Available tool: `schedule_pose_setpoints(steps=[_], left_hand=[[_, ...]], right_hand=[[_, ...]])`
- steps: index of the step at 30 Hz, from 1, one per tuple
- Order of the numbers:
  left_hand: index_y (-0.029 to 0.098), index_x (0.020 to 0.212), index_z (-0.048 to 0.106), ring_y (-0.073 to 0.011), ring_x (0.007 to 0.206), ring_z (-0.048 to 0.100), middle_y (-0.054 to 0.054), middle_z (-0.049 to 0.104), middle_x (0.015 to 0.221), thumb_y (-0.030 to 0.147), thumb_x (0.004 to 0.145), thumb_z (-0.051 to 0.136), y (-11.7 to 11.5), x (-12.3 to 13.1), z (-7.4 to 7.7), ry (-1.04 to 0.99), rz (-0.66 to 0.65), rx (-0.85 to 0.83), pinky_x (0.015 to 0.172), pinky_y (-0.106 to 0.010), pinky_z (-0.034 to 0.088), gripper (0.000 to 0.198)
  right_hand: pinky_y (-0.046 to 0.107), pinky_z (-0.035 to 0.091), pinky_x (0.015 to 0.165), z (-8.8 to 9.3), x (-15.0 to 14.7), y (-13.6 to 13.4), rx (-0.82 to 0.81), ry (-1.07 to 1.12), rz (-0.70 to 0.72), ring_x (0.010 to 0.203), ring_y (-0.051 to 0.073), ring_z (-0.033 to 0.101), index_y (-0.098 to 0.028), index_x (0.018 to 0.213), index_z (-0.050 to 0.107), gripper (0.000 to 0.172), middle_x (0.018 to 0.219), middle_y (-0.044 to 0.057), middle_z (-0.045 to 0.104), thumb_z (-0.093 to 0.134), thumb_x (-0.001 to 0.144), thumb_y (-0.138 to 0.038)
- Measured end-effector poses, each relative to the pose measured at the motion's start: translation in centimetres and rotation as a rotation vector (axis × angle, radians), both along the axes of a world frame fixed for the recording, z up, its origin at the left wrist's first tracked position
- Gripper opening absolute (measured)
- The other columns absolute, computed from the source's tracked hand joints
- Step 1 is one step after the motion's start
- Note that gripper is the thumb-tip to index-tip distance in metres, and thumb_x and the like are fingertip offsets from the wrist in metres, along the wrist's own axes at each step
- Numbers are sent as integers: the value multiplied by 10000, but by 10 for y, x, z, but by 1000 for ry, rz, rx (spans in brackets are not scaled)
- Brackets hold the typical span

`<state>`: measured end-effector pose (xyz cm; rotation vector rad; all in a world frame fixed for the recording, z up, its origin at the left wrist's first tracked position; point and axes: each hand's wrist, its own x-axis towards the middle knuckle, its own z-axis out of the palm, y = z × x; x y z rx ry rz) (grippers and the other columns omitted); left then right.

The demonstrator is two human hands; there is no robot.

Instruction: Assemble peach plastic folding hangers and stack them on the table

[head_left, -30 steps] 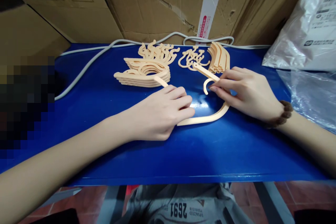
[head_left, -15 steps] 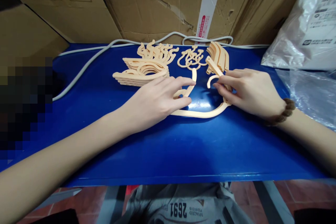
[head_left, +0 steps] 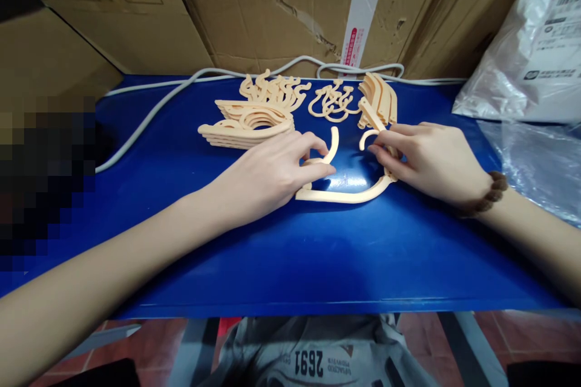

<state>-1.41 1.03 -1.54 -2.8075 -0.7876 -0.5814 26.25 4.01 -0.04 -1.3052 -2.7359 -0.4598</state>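
My left hand (head_left: 272, 172) is closed on a curved cream plastic hanger piece (head_left: 334, 142), thumb and index finger pinching it near its middle; the hand covers its lower part. My right hand (head_left: 431, 154) grips a partly joined clothes hanger (head_left: 354, 196) at its joint. The hanger's long curved arm reaches left along the blue tabletop to below my left fingers. A small hook (head_left: 367, 139) and a straight strip (head_left: 372, 115) stick out by my right fingertips. Whether the left piece touches the long arm is hidden.
Behind my hands lie a stack of hanger arms (head_left: 245, 133), wavy pieces (head_left: 275, 91), loose hooks (head_left: 333, 103) and curved strips (head_left: 379, 100). A white cable (head_left: 149, 118) crosses the blue table (head_left: 318, 266). Cardboard boxes (head_left: 272, 30) stand behind; a plastic bag (head_left: 512, 60) lies right.
My left fingers have drawn closer together around the curved piece, and its upper end has dropped slightly toward me. The right hand has stayed put with the hanger.
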Motion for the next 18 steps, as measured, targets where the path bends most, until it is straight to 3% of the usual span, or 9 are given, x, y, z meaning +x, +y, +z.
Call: schedule_pose_setpoints(steps=[4,13,18], left_hand=[[162,1161,683,-246,903,564,-115,638,1052,15,890,427,1,0,1,58,10,45,775,-373,474,401],[156,1227,652,-242,1011,559,-124,643,1147,-12,912,376,0,2,-2,62,-64,-45,866,-372,471,451],[152,1216,662,-256,1025,581,-123,648,1174,164,963,438,-4,3,2,73,-43,-121,885,-391,458,339]], right_hand=[[311,326,623,0,0,0,-9,-5,11,664,167,570,-195,1010,684,373,848,46,683,360,1004,-381],[296,311,589,1,-1,-2,-25,11,5,672,167,570,-187,1028,678,402,896,62,674,336,1021,-399],[297,343,608,1,-3,-2,-72,35,15,737,180,619,-181,1129,659,396,1021,78,693,351,1024,-407]])
